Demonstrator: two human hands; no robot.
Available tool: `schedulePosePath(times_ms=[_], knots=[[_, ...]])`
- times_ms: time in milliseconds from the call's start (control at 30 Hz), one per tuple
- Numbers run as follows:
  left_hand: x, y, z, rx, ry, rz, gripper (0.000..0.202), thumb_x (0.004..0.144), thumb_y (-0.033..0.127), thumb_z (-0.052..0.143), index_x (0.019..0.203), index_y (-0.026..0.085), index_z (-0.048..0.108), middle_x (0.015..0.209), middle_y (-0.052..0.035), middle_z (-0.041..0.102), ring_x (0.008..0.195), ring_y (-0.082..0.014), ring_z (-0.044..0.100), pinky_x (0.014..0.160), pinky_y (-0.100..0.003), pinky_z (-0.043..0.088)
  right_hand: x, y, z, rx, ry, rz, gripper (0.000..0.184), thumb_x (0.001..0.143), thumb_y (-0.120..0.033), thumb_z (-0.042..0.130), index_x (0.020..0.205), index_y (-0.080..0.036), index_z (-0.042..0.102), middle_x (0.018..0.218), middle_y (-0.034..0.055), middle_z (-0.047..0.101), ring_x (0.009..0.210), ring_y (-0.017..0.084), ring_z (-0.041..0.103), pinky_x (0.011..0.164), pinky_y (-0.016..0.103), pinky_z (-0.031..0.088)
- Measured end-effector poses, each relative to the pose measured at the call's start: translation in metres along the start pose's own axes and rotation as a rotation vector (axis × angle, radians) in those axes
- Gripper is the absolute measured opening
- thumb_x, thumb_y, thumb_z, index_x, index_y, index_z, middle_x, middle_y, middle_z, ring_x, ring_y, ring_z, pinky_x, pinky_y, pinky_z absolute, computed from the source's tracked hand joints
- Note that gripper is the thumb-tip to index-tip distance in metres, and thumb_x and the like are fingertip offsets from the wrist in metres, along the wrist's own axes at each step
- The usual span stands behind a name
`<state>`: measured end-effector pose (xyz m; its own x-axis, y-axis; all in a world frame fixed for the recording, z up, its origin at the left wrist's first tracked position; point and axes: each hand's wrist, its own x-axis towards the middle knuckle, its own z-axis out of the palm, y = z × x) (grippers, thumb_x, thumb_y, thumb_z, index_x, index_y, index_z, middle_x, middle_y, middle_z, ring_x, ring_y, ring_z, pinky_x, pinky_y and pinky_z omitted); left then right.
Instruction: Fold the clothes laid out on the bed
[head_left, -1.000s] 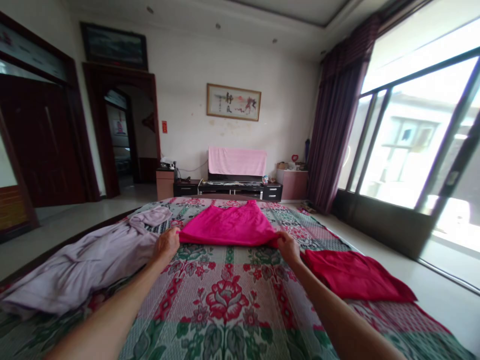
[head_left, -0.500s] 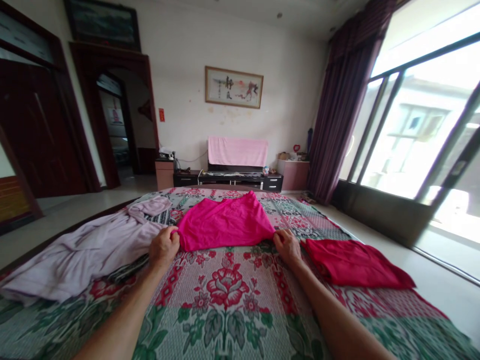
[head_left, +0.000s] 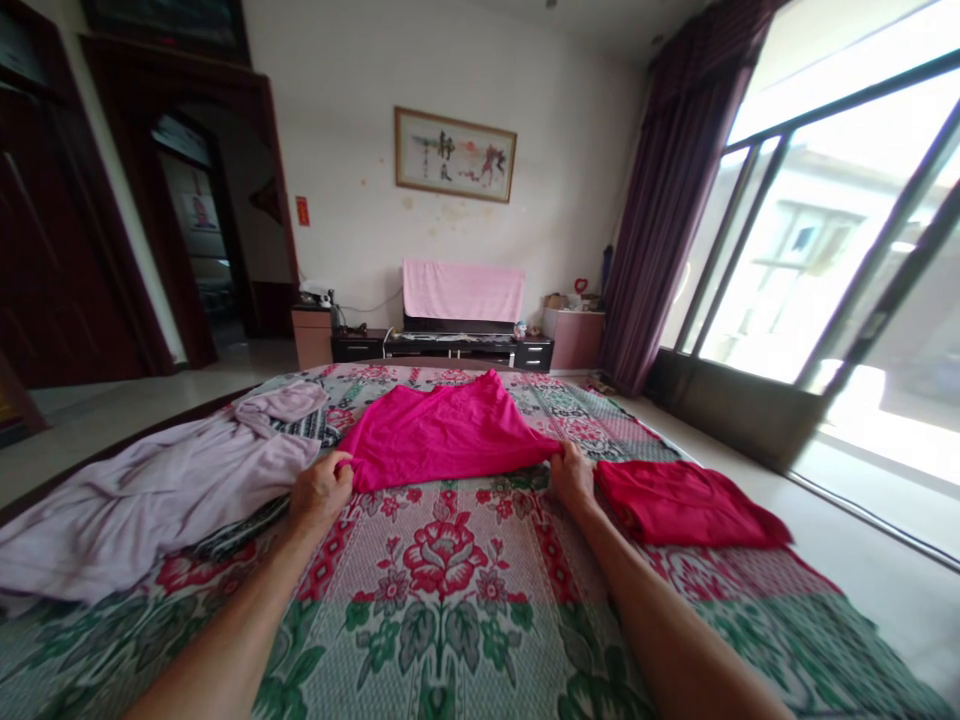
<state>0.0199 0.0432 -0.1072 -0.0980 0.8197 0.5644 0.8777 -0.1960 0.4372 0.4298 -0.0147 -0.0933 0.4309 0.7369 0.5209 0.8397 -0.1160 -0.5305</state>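
A bright pink garment [head_left: 442, 430], perhaps a shirt, is spread on the flowered bed cover [head_left: 442, 640]. Its near left corner is pinched in my left hand [head_left: 322, 488]. At the near right corner, my right hand [head_left: 573, 474] grips the cloth, drawing that side out to a point. The near edge stretches between both hands. Just right of my right hand lies a folded red garment [head_left: 697, 505]. To the left of my left hand, a pale pinkish-grey garment [head_left: 172, 480] lies in a loose heap, over a black-and-white striped cloth [head_left: 240, 530].
Beyond the bed's far edge stands a low black cabinet [head_left: 532, 355], with a pink cloth [head_left: 465, 290] draped over something above it. A purple curtain [head_left: 660, 220] and large window [head_left: 847, 230] are on the right. Dark doors [head_left: 60, 230] stand at the left.
The garment's right corner is pulled farther out and slightly up by my right hand. My left hand keeps its hold. The whole view has shifted a little.
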Motion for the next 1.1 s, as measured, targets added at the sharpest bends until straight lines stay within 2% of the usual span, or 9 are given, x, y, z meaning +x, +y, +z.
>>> schedulePosePath(times_ms=[100,200,267,400,500,600,767,900,1100], knots=[[0.000,0.001,-0.002,-0.004,0.021,-0.038,0.031,0.080,0.027,0.046,0.095,0.020,0.071,0.093,-0.0071,0.075,0.086,-0.0220,0.067,0.073,-0.027,0.046,0.008,-0.004,-0.007,0.210,0.295,-0.048,0.034,0.082,-0.023,0.035,0.102,-0.013,0.061,0.097,0.0129,0.065,0.090,0.023,0.057,0.084,0.035,0.043],[-0.001,0.003,-0.005,0.003,0.026,-0.082,0.030,0.080,0.028,0.047,0.095,0.020,0.072,0.092,-0.0076,0.075,0.085,-0.0232,0.067,0.073,-0.028,0.046,0.010,-0.002,-0.014,0.267,0.381,-0.105,0.033,0.083,-0.027,0.036,0.101,-0.015,0.060,0.098,0.0113,0.064,0.092,0.023,0.056,0.086,0.037,0.043],[-0.001,0.004,-0.006,0.004,0.014,-0.095,0.030,0.080,0.028,0.047,0.096,0.020,0.072,0.091,-0.0076,0.074,0.085,-0.0235,0.066,0.072,-0.028,0.046,0.007,0.002,-0.016,0.171,0.301,-0.069,0.033,0.083,-0.024,0.037,0.103,-0.015,0.061,0.100,0.0121,0.063,0.093,0.024,0.056,0.086,0.037,0.042],[0.000,0.005,-0.008,0.015,-0.018,-0.099,0.031,0.080,0.029,0.048,0.097,0.020,0.072,0.091,-0.0075,0.074,0.085,-0.0231,0.066,0.072,-0.028,0.045,-0.004,0.005,-0.016,-0.161,-0.001,0.016,0.045,0.074,-0.013,0.046,0.116,-0.016,0.061,0.118,0.0155,0.058,0.105,0.028,0.054,0.088,0.039,0.040],[0.000,0.004,-0.008,0.029,-0.025,-0.116,0.032,0.080,0.029,0.048,0.097,0.020,0.072,0.090,-0.0076,0.074,0.083,-0.0231,0.066,0.070,-0.028,0.045,-0.011,-0.003,-0.015,-0.225,-0.070,-0.136,0.053,0.069,-0.010,0.048,0.121,-0.019,0.058,0.128,0.0123,0.054,0.117,0.029,0.048,0.095,0.040,0.036],[0.000,0.002,-0.006,0.027,-0.020,-0.118,0.032,0.080,0.030,0.047,0.097,0.021,0.072,0.088,-0.0074,0.074,0.080,-0.0230,0.065,0.069,-0.029,0.044,-0.015,-0.010,-0.014,-0.195,-0.205,-0.318,0.047,0.068,-0.009,0.050,0.111,-0.021,0.064,0.121,0.0083,0.060,0.113,0.025,0.052,0.097,0.038,0.036],[0.000,0.000,-0.004,0.006,-0.004,-0.090,0.032,0.079,0.029,0.047,0.096,0.020,0.073,0.087,-0.0075,0.074,0.080,-0.0226,0.065,0.070,-0.029,0.045,-0.013,-0.005,-0.012,-0.087,-0.486,-0.415,0.035,0.072,-0.023,0.060,0.105,-0.020,0.068,0.121,0.0094,0.062,0.111,0.024,0.056,0.096,0.035,0.041],[0.000,0.001,-0.003,0.000,0.009,-0.096,0.031,0.079,0.028,0.047,0.095,0.020,0.073,0.087,-0.0073,0.074,0.080,-0.0225,0.065,0.071,-0.029,0.046,-0.010,0.003,-0.012,-0.016,-0.513,-0.488,0.039,0.074,-0.034,0.064,0.109,-0.019,0.068,0.123,0.0111,0.062,0.112,0.025,0.057,0.097,0.036,0.043],[-0.002,0.003,-0.005,-0.022,0.001,-0.099,0.032,0.079,0.027,0.046,0.098,0.019,0.072,0.095,-0.0076,0.074,0.087,-0.0230,0.066,0.077,-0.029,0.047,-0.016,0.001,-0.007,-0.026,-0.362,-0.486,0.027,0.085,-0.024,0.048,0.099,-0.022,0.071,0.113,0.0056,0.068,0.108,0.020,0.059,0.096,0.033,0.042]])
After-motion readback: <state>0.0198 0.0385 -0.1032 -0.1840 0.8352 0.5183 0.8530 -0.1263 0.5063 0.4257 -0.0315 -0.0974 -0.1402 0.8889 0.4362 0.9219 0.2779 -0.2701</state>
